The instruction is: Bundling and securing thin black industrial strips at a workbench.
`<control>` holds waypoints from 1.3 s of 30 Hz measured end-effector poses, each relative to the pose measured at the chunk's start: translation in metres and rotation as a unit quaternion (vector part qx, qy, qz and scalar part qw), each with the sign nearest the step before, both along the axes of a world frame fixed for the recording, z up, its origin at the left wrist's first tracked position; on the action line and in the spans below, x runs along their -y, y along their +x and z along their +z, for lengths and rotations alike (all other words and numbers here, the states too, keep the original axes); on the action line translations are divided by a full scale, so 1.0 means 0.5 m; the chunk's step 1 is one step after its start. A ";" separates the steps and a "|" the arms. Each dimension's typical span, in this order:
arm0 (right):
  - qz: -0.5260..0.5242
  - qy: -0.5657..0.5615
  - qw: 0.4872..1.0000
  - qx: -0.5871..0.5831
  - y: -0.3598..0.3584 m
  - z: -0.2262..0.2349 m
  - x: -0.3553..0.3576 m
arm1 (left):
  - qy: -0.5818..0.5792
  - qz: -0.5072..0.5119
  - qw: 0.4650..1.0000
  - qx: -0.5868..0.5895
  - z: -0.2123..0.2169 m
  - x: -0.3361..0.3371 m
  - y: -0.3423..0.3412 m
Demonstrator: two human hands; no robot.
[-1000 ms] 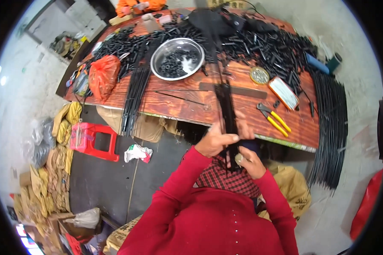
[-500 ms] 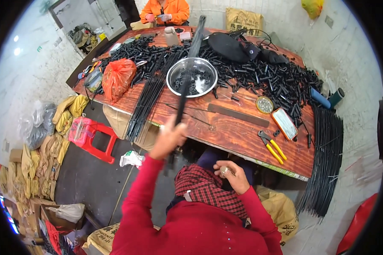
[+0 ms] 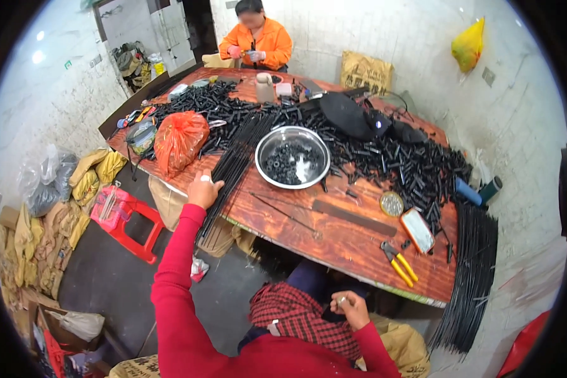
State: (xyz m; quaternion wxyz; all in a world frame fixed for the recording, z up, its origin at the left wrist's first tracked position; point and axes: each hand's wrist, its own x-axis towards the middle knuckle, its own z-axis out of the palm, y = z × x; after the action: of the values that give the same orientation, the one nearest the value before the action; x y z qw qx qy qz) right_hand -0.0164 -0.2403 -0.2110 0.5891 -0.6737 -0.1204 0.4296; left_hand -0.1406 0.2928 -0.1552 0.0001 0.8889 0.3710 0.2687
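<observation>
My left hand (image 3: 205, 190) is at the left edge of a long bundle of thin black rods (image 3: 230, 167) that overhangs the table's near edge. Its thumb and fingers are apart, and a white band circles one finger. Low over my lap, near the checked red cloth (image 3: 290, 309), my right hand (image 3: 351, 309) is closed with its fingertips together. Something small and shiny shows between them, too small to name. A steel bowl (image 3: 293, 183) of small black rings stands right of the rods.
Black tubular parts (image 3: 390, 151) are heaped across the wooden table (image 3: 283, 217). A red plastic bag (image 3: 179, 142), yellow-handled pliers (image 3: 399, 264), a flat metal bar (image 3: 353, 217) and a round tin (image 3: 392, 203) lie there. A person in orange (image 3: 258, 44) works opposite. A red stool (image 3: 129, 217) stands left.
My left hand has gone left and forward to the rod bundle, and the long black rods it held upright over the bowl are out of it. The right hand stays over my lap.
</observation>
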 end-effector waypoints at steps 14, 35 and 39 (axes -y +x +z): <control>0.045 -0.083 0.995 0.007 -0.002 -0.050 -0.030 | 0.006 0.037 0.999 -0.014 0.002 0.016 0.010; 0.123 0.426 0.832 -0.332 0.049 0.205 -0.202 | 0.104 -0.038 0.994 0.014 0.002 -0.002 -0.045; 0.153 0.454 0.810 -0.338 0.032 0.217 -0.099 | 0.105 -0.067 0.992 -0.012 0.015 0.005 -0.052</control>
State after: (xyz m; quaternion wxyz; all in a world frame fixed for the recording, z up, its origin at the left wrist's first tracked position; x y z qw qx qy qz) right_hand -0.0003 -0.1910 -0.1026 0.7578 -0.1152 -0.1966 0.6115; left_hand -0.1664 0.2905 -0.1479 -0.0793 0.9102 0.2801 0.2945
